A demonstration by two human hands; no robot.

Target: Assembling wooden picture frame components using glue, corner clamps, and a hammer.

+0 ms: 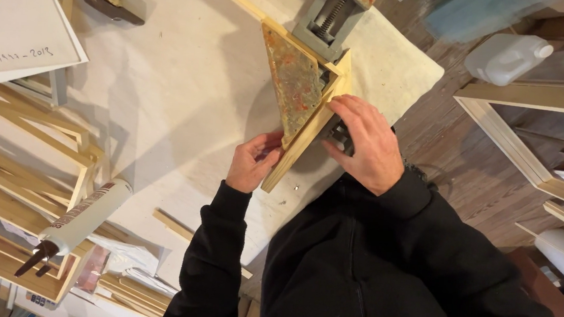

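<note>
A corner clamp [297, 83] with a worn, speckled triangular plate and a grey screw body [328, 19] stands on a pale cloth-covered table [188, 86]. Two light wooden frame strips meet in it: one [303, 143] runs down toward me, the other [240, 0] runs up and left. My left hand [252, 163] grips the near end of the lower strip from the left. My right hand [365, 144] lies over the clamp's right side, fingers on the strip and on a dark handle beneath.
A hammer [114, 1] lies at the top left beside a white sheet [14, 20]. Wooden frames [24, 160] are stacked at left with a white sealant cartridge [82, 221]. A white plastic jug [507, 58] and larger frames [529, 123] are at right.
</note>
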